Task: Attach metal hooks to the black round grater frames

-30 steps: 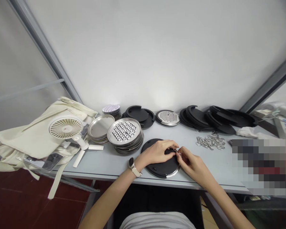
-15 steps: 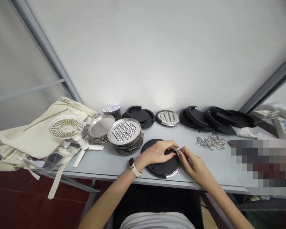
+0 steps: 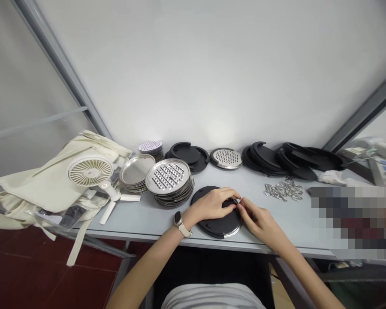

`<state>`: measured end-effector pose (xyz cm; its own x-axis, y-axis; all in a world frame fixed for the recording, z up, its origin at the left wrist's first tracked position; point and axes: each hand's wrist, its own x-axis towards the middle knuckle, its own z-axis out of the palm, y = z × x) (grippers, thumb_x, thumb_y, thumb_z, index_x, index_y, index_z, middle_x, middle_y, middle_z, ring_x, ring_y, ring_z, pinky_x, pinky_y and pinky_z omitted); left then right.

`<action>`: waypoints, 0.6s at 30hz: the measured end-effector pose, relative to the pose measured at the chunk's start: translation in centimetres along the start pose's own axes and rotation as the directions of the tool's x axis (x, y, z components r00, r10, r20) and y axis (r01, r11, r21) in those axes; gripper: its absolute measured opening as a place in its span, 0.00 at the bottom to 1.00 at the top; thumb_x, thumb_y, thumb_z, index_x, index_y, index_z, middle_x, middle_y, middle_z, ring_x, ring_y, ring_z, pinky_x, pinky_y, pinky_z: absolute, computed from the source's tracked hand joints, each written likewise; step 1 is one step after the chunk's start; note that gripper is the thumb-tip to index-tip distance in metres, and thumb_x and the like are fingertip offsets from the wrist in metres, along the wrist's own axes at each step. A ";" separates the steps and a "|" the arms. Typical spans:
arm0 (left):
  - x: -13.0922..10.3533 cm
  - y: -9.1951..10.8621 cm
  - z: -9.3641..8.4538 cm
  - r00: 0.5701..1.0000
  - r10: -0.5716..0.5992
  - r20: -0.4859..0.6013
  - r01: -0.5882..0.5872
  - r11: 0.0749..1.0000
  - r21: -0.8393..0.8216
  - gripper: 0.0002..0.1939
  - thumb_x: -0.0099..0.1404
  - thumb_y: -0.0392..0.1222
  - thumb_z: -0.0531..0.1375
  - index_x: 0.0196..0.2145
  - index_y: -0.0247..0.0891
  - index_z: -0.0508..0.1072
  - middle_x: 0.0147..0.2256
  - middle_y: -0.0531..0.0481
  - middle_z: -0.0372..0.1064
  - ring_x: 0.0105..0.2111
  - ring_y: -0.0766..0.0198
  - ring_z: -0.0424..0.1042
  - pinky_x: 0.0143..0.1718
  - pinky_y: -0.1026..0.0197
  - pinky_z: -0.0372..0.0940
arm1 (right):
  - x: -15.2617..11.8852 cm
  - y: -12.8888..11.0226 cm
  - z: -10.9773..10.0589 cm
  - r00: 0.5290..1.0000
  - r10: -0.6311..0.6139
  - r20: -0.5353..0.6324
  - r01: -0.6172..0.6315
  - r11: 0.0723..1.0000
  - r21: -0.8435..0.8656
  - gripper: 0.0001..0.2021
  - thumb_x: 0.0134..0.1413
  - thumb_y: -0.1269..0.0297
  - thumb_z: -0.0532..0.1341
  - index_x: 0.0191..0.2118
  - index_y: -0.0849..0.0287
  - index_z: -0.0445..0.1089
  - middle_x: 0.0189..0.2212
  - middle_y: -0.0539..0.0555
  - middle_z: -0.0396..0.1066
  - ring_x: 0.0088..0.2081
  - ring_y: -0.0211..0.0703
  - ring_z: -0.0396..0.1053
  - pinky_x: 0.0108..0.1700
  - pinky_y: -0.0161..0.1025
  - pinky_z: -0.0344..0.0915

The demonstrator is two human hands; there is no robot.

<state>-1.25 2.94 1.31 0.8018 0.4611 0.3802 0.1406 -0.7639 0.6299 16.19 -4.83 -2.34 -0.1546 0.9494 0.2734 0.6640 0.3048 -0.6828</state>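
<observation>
A round black disc (image 3: 227,223) with a silver metal rim along its right front lies on the table close to the front edge. My left hand (image 3: 214,204), with a watch on its wrist, lies over the disc, thumb and fingers closed around its right edge. My right hand (image 3: 255,216) meets it there, thumb and forefinger pinched on a small shiny metal piece that the fingers mostly cover. To the right is a pile of wire-like metal clips (image 3: 283,190).
Left stand a stack of grater discs (image 3: 167,177), plain metal discs (image 3: 137,169) and a white fan (image 3: 91,171) on a cream bag (image 3: 45,180). Along the wall are black round trays (image 3: 266,159) and a perforated disc in a black holder (image 3: 227,158). A blurred area covers the right.
My right fingers have shifted slightly left and inward over the disc's edge, closer to my left fingertips. My left hand stays on the disc.
</observation>
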 end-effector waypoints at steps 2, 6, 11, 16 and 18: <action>0.0 -0.1 0.1 1.000 0.004 -0.002 -0.004 1.000 -0.005 0.12 0.63 0.32 0.55 0.45 0.37 0.68 0.43 0.46 0.69 0.43 0.61 0.69 0.48 0.59 0.63 | 0.0 0.0 0.0 1.000 0.005 0.000 -0.005 1.000 -0.004 0.09 0.64 0.60 0.47 0.33 0.54 0.55 0.20 0.44 0.57 0.20 0.35 0.57 0.26 0.32 0.53; 0.0 -0.1 0.1 1.000 0.008 -0.004 -0.008 1.000 0.004 0.12 0.63 0.32 0.55 0.45 0.37 0.68 0.43 0.46 0.69 0.44 0.62 0.69 0.48 0.59 0.63 | -0.2 0.1 0.1 1.000 0.007 -0.005 -0.007 1.000 -0.023 0.09 0.65 0.60 0.47 0.32 0.54 0.54 0.19 0.44 0.55 0.19 0.35 0.57 0.25 0.32 0.53; 0.0 0.1 0.0 1.000 -0.007 -0.005 0.007 1.000 0.003 0.12 0.63 0.33 0.55 0.45 0.37 0.69 0.43 0.46 0.70 0.43 0.62 0.69 0.48 0.60 0.63 | -0.2 0.4 0.2 1.000 -0.009 -0.017 0.008 0.999 -0.044 0.09 0.65 0.60 0.46 0.33 0.54 0.54 0.20 0.44 0.56 0.20 0.36 0.60 0.25 0.32 0.53; 0.0 0.1 0.1 1.000 -0.018 -0.008 0.018 1.000 0.006 0.11 0.64 0.34 0.55 0.45 0.38 0.69 0.43 0.47 0.70 0.43 0.62 0.70 0.47 0.60 0.64 | -0.1 0.4 0.3 0.999 -0.033 -0.024 0.031 0.997 -0.071 0.09 0.65 0.61 0.45 0.33 0.54 0.54 0.21 0.45 0.58 0.20 0.37 0.62 0.25 0.32 0.54; 0.0 0.0 0.1 1.000 -0.018 -0.008 0.018 1.000 0.007 0.11 0.64 0.34 0.55 0.45 0.38 0.68 0.43 0.47 0.70 0.43 0.63 0.70 0.47 0.61 0.64 | -0.1 0.5 0.3 0.999 -0.041 -0.028 0.039 0.996 -0.080 0.09 0.65 0.62 0.45 0.32 0.54 0.54 0.21 0.46 0.59 0.21 0.37 0.62 0.25 0.32 0.55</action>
<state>-1.22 2.86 1.23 0.7943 0.4781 0.3747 0.1586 -0.7587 0.6319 16.32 -4.80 -2.87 -0.1609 0.9336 0.3202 0.7143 0.3340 -0.6150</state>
